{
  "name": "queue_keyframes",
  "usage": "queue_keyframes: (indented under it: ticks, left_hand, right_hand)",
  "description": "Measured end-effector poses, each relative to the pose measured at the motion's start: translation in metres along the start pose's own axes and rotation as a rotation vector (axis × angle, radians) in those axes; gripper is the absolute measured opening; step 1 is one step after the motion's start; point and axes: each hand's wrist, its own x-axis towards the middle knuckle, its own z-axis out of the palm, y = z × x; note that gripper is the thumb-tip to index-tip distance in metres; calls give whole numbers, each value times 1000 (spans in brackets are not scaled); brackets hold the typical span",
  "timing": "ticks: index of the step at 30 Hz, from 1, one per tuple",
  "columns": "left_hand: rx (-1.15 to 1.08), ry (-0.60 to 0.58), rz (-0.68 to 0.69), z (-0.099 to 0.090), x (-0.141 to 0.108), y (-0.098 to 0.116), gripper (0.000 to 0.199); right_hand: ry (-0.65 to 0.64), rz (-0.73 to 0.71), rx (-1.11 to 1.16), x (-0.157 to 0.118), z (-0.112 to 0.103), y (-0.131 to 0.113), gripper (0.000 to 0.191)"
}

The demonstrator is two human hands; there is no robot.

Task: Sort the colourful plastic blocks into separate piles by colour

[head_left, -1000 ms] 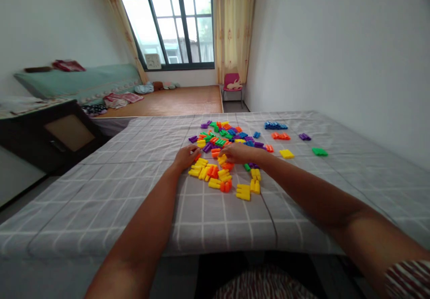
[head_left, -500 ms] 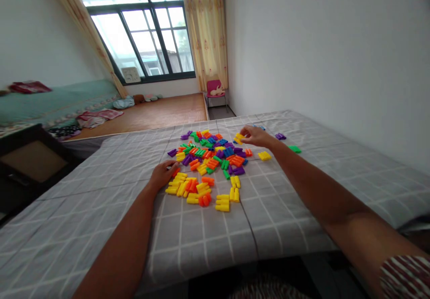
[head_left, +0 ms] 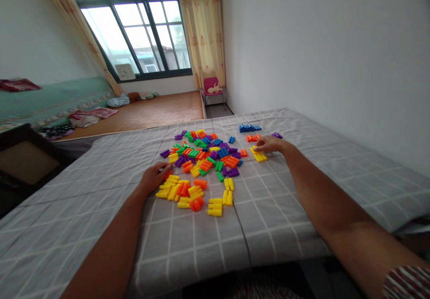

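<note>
A mixed heap of purple, green, orange, blue and yellow plastic pieces (head_left: pixel 204 153) lies on the checked grey cloth (head_left: pixel 285 209). My right hand (head_left: pixel 270 144), right of the heap, has its fingers closed on a yellow piece at the far end of a small yellow group (head_left: pixel 260 156). At the heap's near left, my left hand (head_left: pixel 156 176) rests with curled fingers on an orange piece (head_left: pixel 168 174). Yellow and orange pieces (head_left: pixel 181 190) lie close in front of it. Other yellow pieces (head_left: pixel 215 207) sit nearer the front edge.
Beyond my right hand are a blue row (head_left: pixel 250 128), an orange group (head_left: pixel 253 138) and a purple piece (head_left: pixel 277 135). A white wall (head_left: pixel 319 57) runs along the right. A pink chair (head_left: pixel 212 86) stands behind the table.
My right hand has moved right and nearer, bringing the yellow piece from beside the heap to the yellow group. My left hand stays by the orange piece. The view has shifted slightly.
</note>
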Motion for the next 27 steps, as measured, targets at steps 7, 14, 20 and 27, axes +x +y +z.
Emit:
queue_keyframes:
  ticks: [7,14,20,27]
  left_hand:
    - [-15,-2,-6,-1,-1,3,54]
    - [-17,-8,-15,-2,-1,3,53]
    - [-16,-28,-4,-1,-1,2,54]
    - [-22,-23,8,-1,-2,4,54]
  right_hand:
    - [98,-15,-214,-10,-10,-5,47]
    - [65,27,-196,-15,-4,-16,48]
    - [87,-33,-280,-11,4,-15,42]
    - [213,-275,-417,-12,26,-45,45]
